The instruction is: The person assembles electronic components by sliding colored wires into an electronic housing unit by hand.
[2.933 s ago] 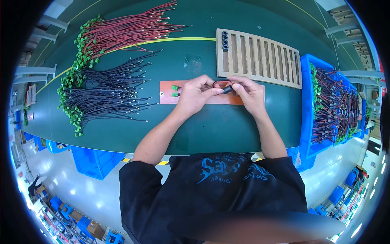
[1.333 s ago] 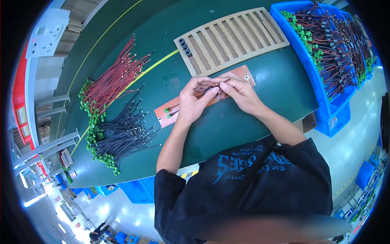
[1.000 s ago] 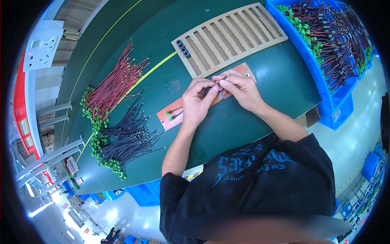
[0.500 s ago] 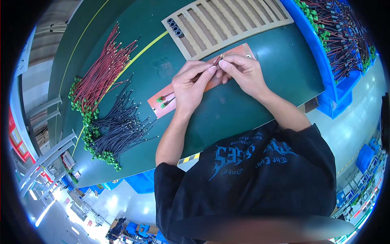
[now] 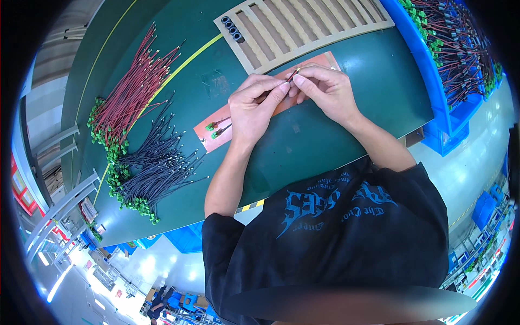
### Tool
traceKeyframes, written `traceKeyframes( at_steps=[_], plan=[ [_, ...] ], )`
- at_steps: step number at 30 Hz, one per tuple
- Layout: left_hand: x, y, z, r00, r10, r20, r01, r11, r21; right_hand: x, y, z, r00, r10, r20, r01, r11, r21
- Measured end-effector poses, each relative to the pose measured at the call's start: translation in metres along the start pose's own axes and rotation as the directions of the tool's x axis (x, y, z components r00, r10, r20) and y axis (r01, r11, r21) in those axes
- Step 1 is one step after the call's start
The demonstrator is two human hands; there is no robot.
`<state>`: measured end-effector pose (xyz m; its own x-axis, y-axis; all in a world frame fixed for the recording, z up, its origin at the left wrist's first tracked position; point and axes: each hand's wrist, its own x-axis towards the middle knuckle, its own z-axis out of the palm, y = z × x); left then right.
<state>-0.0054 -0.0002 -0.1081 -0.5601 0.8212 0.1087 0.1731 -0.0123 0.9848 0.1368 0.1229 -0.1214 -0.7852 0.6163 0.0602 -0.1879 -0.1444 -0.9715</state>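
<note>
My left hand (image 5: pixel 254 108) is closed in a pinch on a red wire and a black wire (image 5: pixel 293 75). The fingertips of my right hand (image 5: pixel 329 93) pinch the same wires close to their ends, touching or nearly touching my left fingertips. Green connectors (image 5: pixel 212 128) at the other end of the wires lie on the left part of a pinkish-orange board (image 5: pixel 216 142). Between the connectors and my fingers, the wires run hidden beneath my left hand. Exactly how the wire tips sit between my fingers is too small to tell.
On the green table (image 5: pixel 303 135), bundles of red wires (image 5: pixel 135 81) and black wires (image 5: pixel 157 162) with green connectors lie at left. Beyond the board is a slotted wooden rack (image 5: pixel 271 46) holding several black rings (image 5: pixel 233 30). A blue bin (image 5: pixel 428 70) full of wires stands right.
Both hands keep their pinch on the wires, with small finger shifts at the tips. The whole scene has moved slightly up and left in the picture.
</note>
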Motion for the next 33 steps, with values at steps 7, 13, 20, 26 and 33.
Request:
traceKeyframes(
  at_steps=[7, 13, 20, 26, 33],
  plan=[
    [-0.017, 0.022, -0.025, 0.978, 0.139, 0.159, -0.183, 0.933, 0.31, -0.004, 0.011, 0.006, 0.985, -0.173, -0.018, 0.15, 0.894, -0.422],
    [-0.032, 0.016, -0.053, 0.967, 0.171, 0.191, -0.249, 0.799, 0.547, -0.009, 0.0, 0.009, 0.994, -0.064, -0.087, 0.021, 0.905, -0.426],
    [-0.03, -0.01, -0.048, 0.953, 0.235, 0.189, -0.292, 0.876, 0.384, -0.014, 0.01, 0.02, 0.983, -0.184, -0.023, 0.147, 0.848, -0.509],
    [-0.027, -0.006, -0.051, 0.935, 0.277, 0.222, -0.346, 0.851, 0.395, -0.009, 0.003, 0.018, 0.963, -0.264, 0.06, 0.24, 0.73, -0.639],
    [-0.025, -0.004, -0.048, 0.951, 0.197, 0.238, -0.276, 0.887, 0.371, -0.005, -0.006, 0.003, 0.963, -0.222, 0.154, 0.262, 0.624, -0.736]
  ],
)
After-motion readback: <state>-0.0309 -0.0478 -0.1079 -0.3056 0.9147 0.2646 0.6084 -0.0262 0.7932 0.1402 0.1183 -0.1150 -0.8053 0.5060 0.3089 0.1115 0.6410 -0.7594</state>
